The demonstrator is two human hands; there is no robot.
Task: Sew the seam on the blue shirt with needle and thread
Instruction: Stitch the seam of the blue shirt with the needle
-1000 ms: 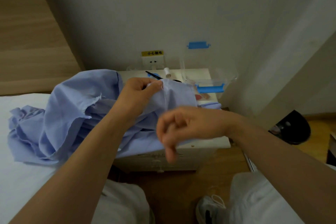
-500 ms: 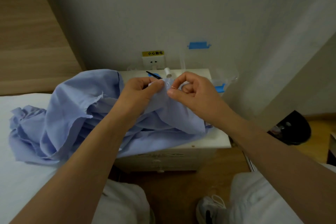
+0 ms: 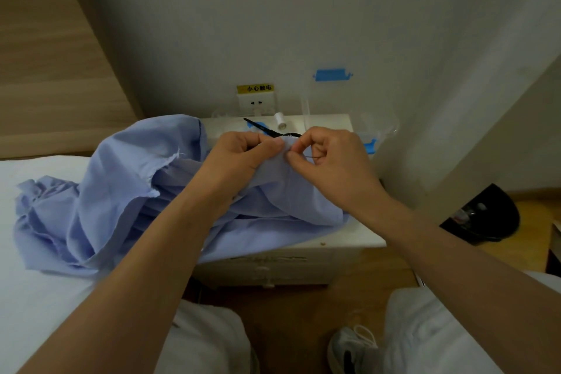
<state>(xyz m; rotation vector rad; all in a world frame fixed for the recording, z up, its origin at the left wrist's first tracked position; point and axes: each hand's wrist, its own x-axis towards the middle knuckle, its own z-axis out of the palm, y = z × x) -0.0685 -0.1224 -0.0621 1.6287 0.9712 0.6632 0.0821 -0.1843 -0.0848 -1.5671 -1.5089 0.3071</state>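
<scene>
Shirt (image 3: 121,179): draped from the bed (image 3: 36,297) over the tabletop (image 3: 361,237), its seam edge lifted between both hands
Left hand (image 3: 239,158): fingers (image 3: 273,146) clamped on the fold just beside the stitch point; best to hold the cloth taut and flat
Right hand (image 3: 334,161): thumb and forefinger pinched together on the thin dark needle (image 3: 312,157) at the cloth edge
Stitch: likely wants a small bite close to the edge, pushed clear of the left thumb
Pull: draw through evenly, or the cloth may pucker
</scene>
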